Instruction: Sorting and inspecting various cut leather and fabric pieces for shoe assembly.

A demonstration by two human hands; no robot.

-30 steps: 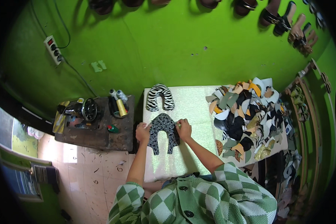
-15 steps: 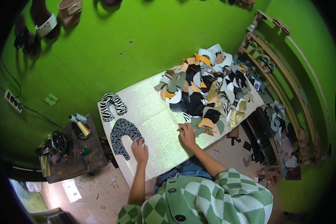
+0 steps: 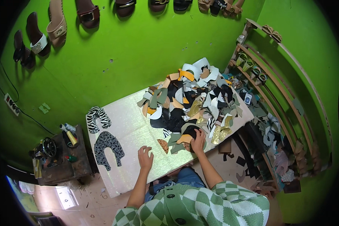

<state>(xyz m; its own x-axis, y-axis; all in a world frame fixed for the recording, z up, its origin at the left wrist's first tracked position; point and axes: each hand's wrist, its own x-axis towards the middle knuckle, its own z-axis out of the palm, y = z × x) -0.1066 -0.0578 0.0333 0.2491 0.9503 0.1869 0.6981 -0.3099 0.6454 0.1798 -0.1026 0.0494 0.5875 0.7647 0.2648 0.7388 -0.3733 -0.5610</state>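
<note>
Cut shoe-upper pieces [image 3: 192,101] are lying heaped in a loose, many-coloured pile across the right half of the counter [image 3: 132,130], and the right hand [image 3: 198,141] is resting on the pile's near edge, fingers spread over a black piece [image 3: 191,131] there; whether it is actually pinching that piece or only pressing on it cannot be told from above. A tan spotted piece [image 3: 163,145] is sitting just beside the pile's edge, between the two hands. The left hand [image 3: 145,157] is lying empty and relaxed, fingers loosely curled, on the bare pale surface, seemingly steadying the person as they are leaning toward the heap. Two pieces are lying apart at the counter's left end, flat and uncovered as if sorted out: a zebra-striped U-shaped upper [image 3: 97,118] farther away and a dark speckled U-shaped upper [image 3: 108,149] nearer. A small side table [image 3: 62,164] with thread cones [image 3: 69,134] is standing just left of the counter, within easy reach.
</note>
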